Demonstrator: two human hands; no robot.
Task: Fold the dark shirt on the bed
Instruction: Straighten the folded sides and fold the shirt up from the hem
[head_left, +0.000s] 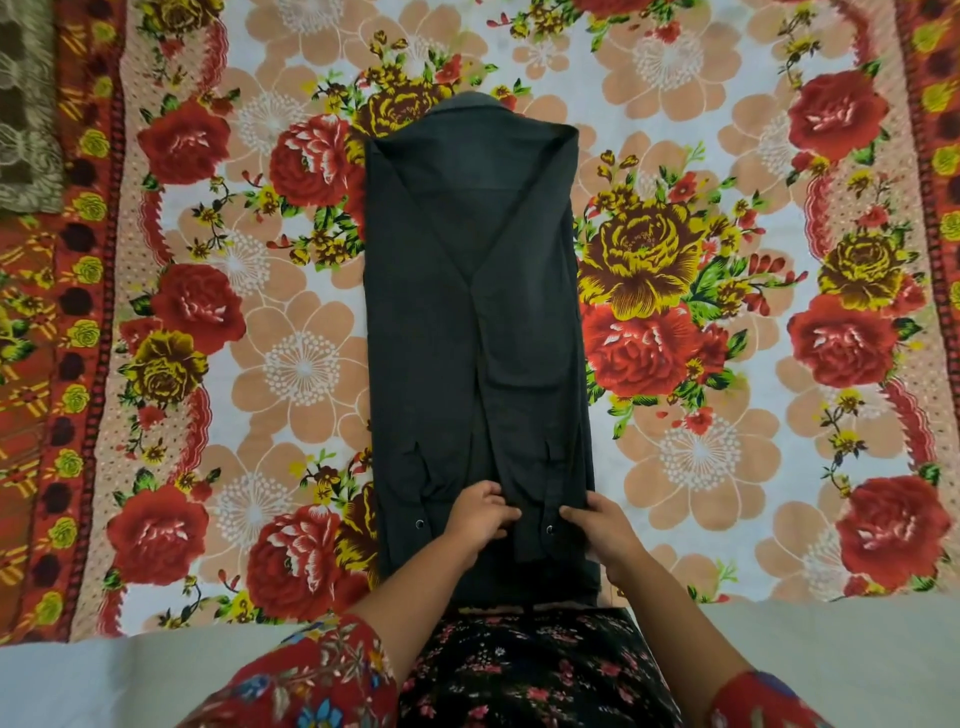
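Floral bedsheet (727, 156) is carrying the dark shirt (472, 312), lying lengthwise with sleeves folded inward. I am seeing the left hand (480, 514) and right hand (597, 522) pinching the cuffs (548, 512), fingers narrow, seemingly squaring them.

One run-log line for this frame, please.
dark shirt: long strip, sleeves folded in | left hand, right hand: on cuffs, near hem | floral bedsheet
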